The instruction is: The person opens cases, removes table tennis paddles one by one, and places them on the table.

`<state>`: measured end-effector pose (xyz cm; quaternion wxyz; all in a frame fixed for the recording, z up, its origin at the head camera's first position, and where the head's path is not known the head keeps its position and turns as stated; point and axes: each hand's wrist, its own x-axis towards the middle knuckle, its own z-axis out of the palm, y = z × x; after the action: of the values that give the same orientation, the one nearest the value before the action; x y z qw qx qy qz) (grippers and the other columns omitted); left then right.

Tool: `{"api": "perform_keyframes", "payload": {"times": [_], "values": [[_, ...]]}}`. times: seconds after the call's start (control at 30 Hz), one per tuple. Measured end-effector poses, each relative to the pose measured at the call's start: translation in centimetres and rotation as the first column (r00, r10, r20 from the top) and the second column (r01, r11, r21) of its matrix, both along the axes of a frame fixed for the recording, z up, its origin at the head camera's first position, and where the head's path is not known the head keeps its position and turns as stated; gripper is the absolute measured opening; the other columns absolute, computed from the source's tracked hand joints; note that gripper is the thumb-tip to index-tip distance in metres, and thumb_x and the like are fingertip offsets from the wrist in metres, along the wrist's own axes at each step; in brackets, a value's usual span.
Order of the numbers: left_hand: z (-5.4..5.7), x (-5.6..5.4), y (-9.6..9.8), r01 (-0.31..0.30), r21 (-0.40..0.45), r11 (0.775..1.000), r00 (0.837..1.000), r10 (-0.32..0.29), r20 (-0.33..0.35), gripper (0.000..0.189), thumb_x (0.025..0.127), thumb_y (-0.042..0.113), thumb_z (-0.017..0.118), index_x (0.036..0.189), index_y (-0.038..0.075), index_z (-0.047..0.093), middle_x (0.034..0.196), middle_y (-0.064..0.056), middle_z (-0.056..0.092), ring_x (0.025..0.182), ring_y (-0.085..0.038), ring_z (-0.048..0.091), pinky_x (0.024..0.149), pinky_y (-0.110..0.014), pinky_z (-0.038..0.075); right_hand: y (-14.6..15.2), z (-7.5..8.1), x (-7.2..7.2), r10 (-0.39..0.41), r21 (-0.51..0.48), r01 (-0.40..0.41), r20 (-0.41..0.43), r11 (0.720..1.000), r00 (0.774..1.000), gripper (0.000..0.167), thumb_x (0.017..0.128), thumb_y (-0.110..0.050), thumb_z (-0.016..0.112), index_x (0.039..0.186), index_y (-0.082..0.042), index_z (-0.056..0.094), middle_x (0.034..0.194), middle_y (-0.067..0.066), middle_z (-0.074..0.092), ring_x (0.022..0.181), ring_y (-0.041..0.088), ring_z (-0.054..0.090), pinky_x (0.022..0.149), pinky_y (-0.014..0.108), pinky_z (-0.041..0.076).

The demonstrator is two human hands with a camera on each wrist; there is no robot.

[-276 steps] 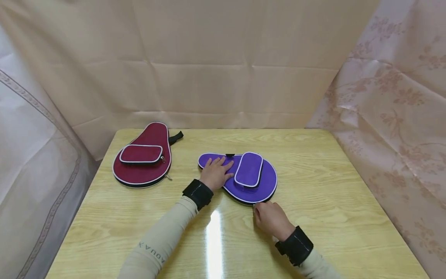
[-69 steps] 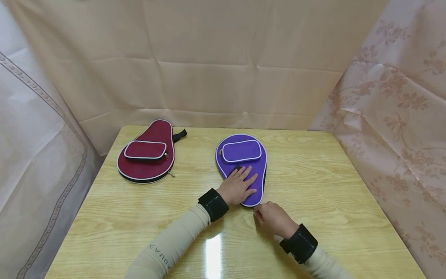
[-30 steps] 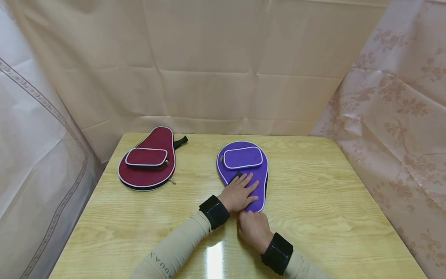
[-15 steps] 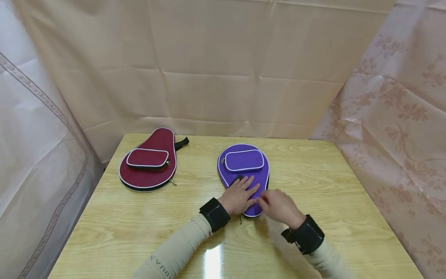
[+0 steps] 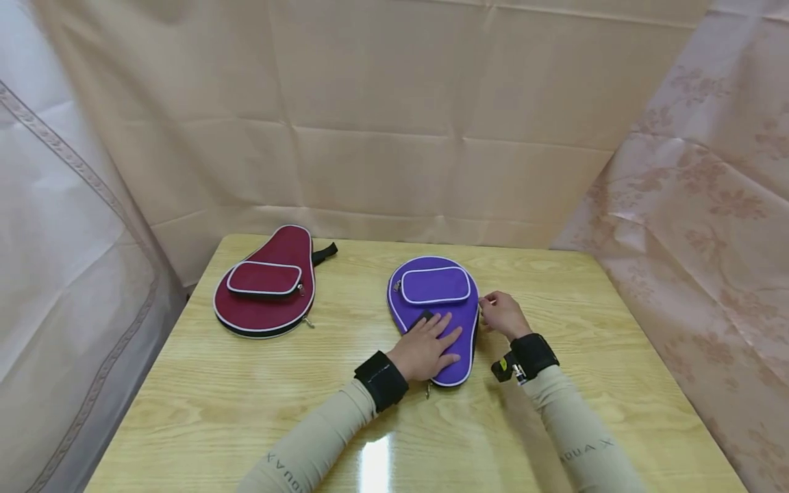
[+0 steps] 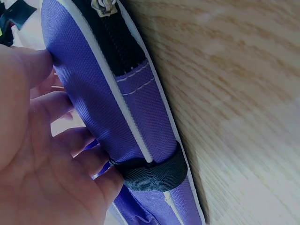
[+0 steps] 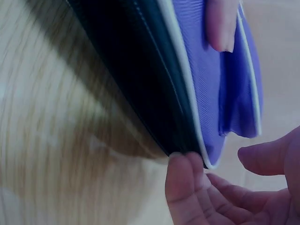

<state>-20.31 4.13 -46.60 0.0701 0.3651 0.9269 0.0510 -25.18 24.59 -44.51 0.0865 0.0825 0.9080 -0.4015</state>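
Observation:
A purple table tennis bat case [image 5: 464, 312] lies on the table, its round end away from me. My left hand [image 5: 422, 350] rests spread on its narrow part, holding it down. The case's metal zipper pull [image 5: 428, 390] hangs free at the narrow end. A black strap [image 6: 159, 176] loops over the case's side in the left wrist view. At the case's right edge is my right hand [image 5: 504, 315]. Its fingertips [image 7: 180, 168] touch the dark side band in the right wrist view, while the thumb [image 7: 267, 154] stands apart from the case.
To the left lies a dark red bat case [image 5: 261, 311] with a small front pocket, a zipper pull and a black strap [image 5: 324, 253]. The wooden table [image 5: 246, 390] ends at a beige cloth backdrop [image 5: 370, 123], with hanging cloth on both sides.
The purple case has turned from sideways to round end away. My right hand has let go of the zipper pull at the narrow end and moved up to the right edge.

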Motion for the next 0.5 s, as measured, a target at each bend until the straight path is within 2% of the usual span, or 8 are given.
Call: {"api": "perform_keyframes", "payload": {"times": [0.1, 0.2, 0.3, 0.4, 0.5], "values": [[0.1, -0.1, 0.0, -0.003, 0.000, 1.000, 1.000, 0.003, 0.009, 0.058, 0.106, 0.049, 0.035, 0.156, 0.022, 0.032, 0.164, -0.008, 0.022, 0.151, -0.026, 0.020, 0.122, -0.043, 0.021, -0.2, -0.5, -0.5, -0.048, -0.070, 0.049, 0.019, 0.996, 0.999, 0.038, 0.103, -0.020, 0.048, 0.122, 0.012, 0.055, 0.093, 0.017, 0.065, 0.074, 0.021, 0.068, 0.069, 0.036, 0.059], [0.3, -0.2, 0.0, -0.011, 0.006, 1.000, 1.000, 0.011, 0.027, 0.058, 0.106, 0.048, 0.036, 0.157, 0.022, 0.032, 0.164, -0.008, 0.022, 0.152, -0.026, 0.019, 0.122, -0.043, 0.020, -0.3, -0.9, -0.8, -0.068, -0.104, 0.071, 0.034, 0.992, 0.997, 0.036, 0.102, -0.020, 0.050, 0.117, 0.012, 0.060, 0.089, 0.013, 0.065, 0.073, 0.017, 0.065, 0.067, 0.031, 0.057], [0.5, -0.3, -0.1, -0.009, 0.022, 1.000, 0.999, 0.008, 0.035, 0.057, 0.105, 0.048, 0.037, 0.156, 0.021, 0.033, 0.164, -0.009, 0.023, 0.152, -0.027, 0.019, 0.122, -0.043, 0.019, -0.1, -1.3, -1.0, -0.058, -0.159, 0.071, 0.083, 0.985, 0.995, 0.035, 0.102, -0.020, 0.050, 0.110, 0.012, 0.062, 0.083, 0.008, 0.066, 0.071, 0.013, 0.065, 0.066, 0.029, 0.057], [0.7, -0.3, -0.2, 0.001, 0.043, 0.999, 1.000, -0.002, 0.019, 0.057, 0.105, 0.046, 0.041, 0.155, 0.019, 0.036, 0.162, -0.011, 0.027, 0.151, -0.027, 0.022, 0.122, -0.043, 0.020, 0.1, -1.6, -1.0, -0.050, -0.234, 0.079, 0.126, 0.969, 0.991, 0.033, 0.103, -0.019, 0.050, 0.107, 0.011, 0.062, 0.077, 0.005, 0.065, 0.067, 0.011, 0.064, 0.064, 0.028, 0.057], [1.1, -0.2, -0.4, 0.008, 0.058, 0.998, 1.000, -0.007, -0.014, 0.057, 0.104, 0.045, 0.044, 0.153, 0.015, 0.041, 0.160, -0.011, 0.033, 0.150, -0.025, 0.026, 0.121, -0.042, 0.022, 0.5, -1.6, -1.1, -0.054, -0.291, 0.091, 0.130, 0.952, 0.990, 0.031, 0.103, -0.016, 0.049, 0.107, 0.012, 0.060, 0.074, 0.003, 0.063, 0.065, 0.011, 0.062, 0.063, 0.027, 0.057]]}}
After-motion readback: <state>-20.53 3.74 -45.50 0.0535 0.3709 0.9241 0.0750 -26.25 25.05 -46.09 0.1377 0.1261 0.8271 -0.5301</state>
